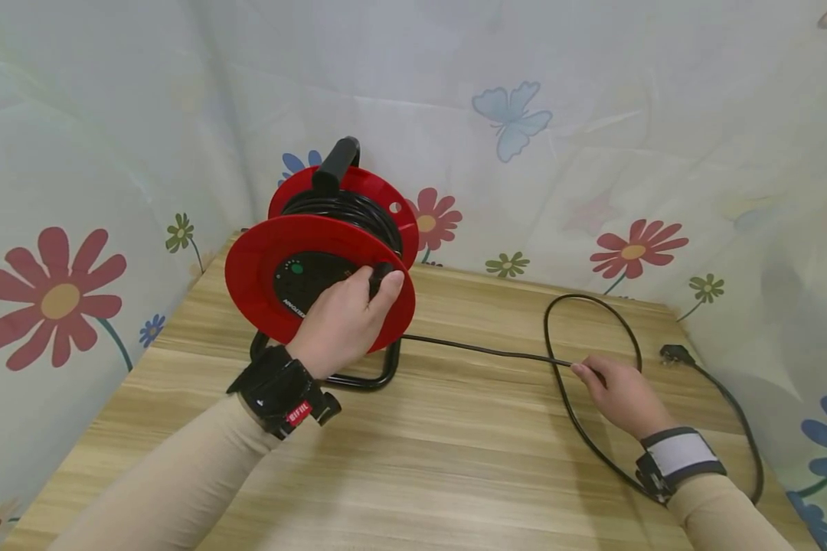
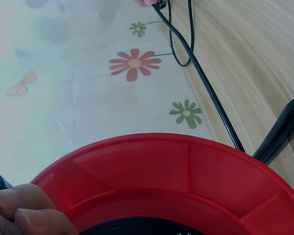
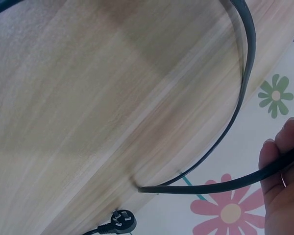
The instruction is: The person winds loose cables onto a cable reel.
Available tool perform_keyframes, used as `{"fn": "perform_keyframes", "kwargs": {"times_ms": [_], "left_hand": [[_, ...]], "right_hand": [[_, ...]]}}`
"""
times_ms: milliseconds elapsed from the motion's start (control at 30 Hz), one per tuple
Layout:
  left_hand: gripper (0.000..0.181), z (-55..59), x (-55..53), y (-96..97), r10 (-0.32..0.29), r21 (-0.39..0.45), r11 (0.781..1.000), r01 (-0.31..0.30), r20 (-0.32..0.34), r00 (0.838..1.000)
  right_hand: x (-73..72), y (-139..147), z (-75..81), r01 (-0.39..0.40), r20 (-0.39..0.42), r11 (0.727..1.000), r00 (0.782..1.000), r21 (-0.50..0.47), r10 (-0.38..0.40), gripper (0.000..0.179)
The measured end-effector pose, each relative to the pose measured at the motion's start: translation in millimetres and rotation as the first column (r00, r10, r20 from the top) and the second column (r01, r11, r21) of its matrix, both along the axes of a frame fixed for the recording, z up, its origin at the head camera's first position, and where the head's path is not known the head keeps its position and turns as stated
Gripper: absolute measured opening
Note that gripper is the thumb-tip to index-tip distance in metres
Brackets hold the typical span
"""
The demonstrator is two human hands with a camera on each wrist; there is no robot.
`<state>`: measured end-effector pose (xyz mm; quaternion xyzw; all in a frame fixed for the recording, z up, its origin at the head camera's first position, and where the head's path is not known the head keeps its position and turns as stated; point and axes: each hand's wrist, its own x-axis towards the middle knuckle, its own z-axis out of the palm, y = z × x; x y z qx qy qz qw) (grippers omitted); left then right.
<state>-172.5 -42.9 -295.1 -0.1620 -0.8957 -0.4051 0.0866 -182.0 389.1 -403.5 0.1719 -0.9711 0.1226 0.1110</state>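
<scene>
A red cable reel (image 1: 248, 260) with a black carrying handle (image 1: 338, 164) and black tube stand (image 1: 365, 383) stands on the wooden table. My left hand (image 1: 341, 317) grips the small black crank knob (image 1: 380, 277) on its front disc; the left wrist view shows the fingers (image 2: 34, 218) curled at the knob. Black cable (image 1: 344, 210) is wound between the two discs. From the reel a black cord (image 1: 475, 348) runs rightward to my right hand (image 1: 620, 390), which pinches it between thumb and fingers. Beyond that hand the cord loops over the table.
The cord ends in a black three-pin plug (image 1: 675, 353) near the table's right edge. A white sheet printed with flowers and a butterfly (image 1: 513, 119) hangs behind and beside the wooden table (image 1: 420, 474). The loose loop lies around my right wrist.
</scene>
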Motion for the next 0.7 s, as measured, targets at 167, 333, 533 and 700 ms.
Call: {"fn": "perform_keyframes", "kwargs": {"times_ms": [167, 333, 533, 700], "left_hand": [[0.042, -0.7, -0.4, 0.6, -0.005, 0.002, 1.0, 0.005, 0.0, 1.0], [0.042, -1.3, -0.5, 1.0, -0.004, -0.01, 1.0, 0.004, 0.006, 1.0], [0.043, -2.2, -0.3, 1.7, -0.001, -0.021, 1.0, 0.001, 0.015, 1.0], [0.044, -3.6, -0.5, 2.9, -0.004, -0.024, 1.0, 0.005, 0.015, 1.0]], "right_hand": [[0.3, -0.2, -0.9, 0.007, 0.013, 1.0, 1.0, 0.004, -0.007, 0.028], [0.3, -1.6, -1.3, 0.013, 0.035, 1.0, 0.999, -0.001, -0.013, 0.027], [-0.2, -3.3, -2.0, 0.018, 0.052, 1.0, 0.998, -0.005, -0.018, 0.028], [-0.3, -3.8, -2.5, 0.017, 0.051, 1.0, 0.999, -0.004, -0.017, 0.025]]}}
